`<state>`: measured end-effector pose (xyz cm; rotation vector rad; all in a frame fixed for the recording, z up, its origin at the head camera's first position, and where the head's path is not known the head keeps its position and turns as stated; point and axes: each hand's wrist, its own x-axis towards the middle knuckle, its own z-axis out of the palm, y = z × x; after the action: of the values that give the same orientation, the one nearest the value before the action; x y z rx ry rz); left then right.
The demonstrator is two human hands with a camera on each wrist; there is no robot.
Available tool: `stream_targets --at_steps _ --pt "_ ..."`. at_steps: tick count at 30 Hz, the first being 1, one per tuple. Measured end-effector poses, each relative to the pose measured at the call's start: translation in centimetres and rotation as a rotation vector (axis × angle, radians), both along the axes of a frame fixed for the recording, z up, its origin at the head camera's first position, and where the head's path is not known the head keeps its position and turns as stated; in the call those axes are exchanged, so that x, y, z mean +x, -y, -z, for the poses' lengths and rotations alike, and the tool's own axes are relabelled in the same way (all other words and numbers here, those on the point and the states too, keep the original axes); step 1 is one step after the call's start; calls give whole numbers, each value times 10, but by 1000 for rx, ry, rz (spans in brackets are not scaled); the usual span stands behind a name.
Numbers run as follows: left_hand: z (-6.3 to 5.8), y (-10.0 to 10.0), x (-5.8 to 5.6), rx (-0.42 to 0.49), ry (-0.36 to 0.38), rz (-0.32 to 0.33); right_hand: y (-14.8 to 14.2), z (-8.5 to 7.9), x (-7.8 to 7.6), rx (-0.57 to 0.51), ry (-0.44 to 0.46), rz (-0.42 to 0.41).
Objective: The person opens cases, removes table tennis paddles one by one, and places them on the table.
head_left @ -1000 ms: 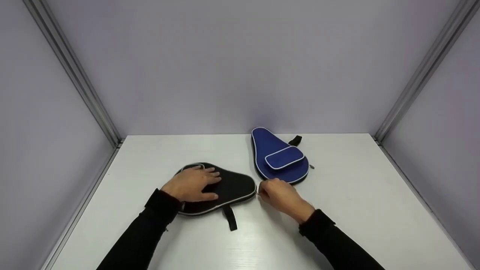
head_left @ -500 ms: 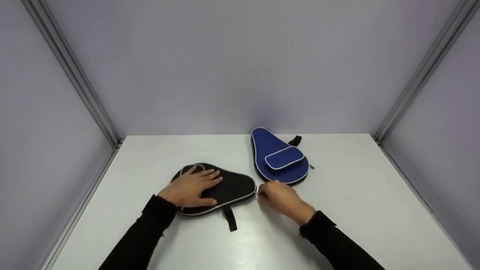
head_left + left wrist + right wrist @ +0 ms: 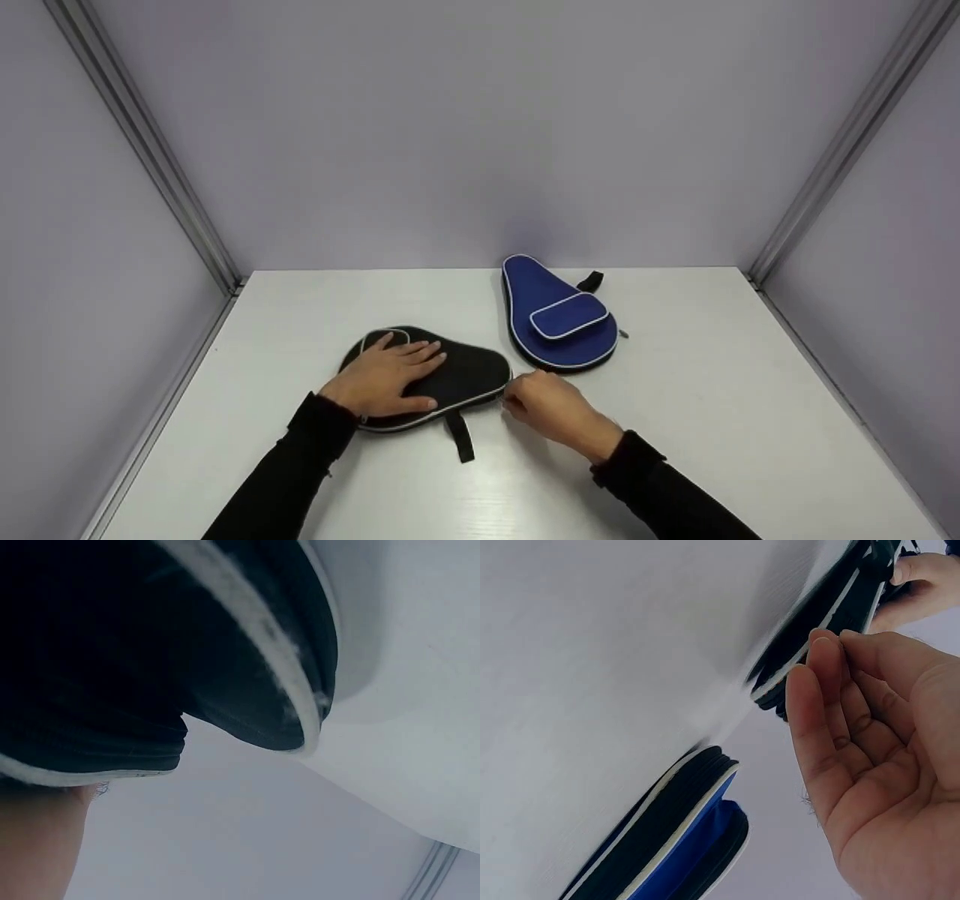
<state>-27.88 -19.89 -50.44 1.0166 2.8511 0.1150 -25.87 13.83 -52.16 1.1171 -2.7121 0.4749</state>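
Note:
A black table tennis paddle case (image 3: 480,369) with pale piping lies flat on the table, its narrow end to the right. My left hand (image 3: 379,381) rests on the wide end, fingers spread over the small pocket. At the narrow end, my right hand (image 3: 551,409) pinches what seems to be the zipper pull, which the fingertips mostly hide. The right wrist view shows the thumb and fingertips (image 3: 825,660) meeting beside the case's zipped edge (image 3: 780,686). In the left wrist view, the dark case edge (image 3: 247,675) fills the upper left.
A blue paddle case (image 3: 536,289) with white piping and a front pocket lies behind, right of the black one. A short black strap (image 3: 460,436) sticks out from the black case toward the front. Pale walls enclose the white table (image 3: 720,390) at the back and sides.
My right hand has shifted slightly left and toward the front, along the narrow end of the black case. My left hand has slid a little and its fingers are more spread. Both cases stay put.

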Motion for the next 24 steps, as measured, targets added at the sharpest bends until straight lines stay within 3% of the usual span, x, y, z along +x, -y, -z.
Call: stream_targets --at_steps 10,24 --pt "-2 -5 1 -7 19 -26 15 0 6 43 -2 -28" --pt "-19 -45 -8 -111 84 -202 8 0 2 -2 57 -24"
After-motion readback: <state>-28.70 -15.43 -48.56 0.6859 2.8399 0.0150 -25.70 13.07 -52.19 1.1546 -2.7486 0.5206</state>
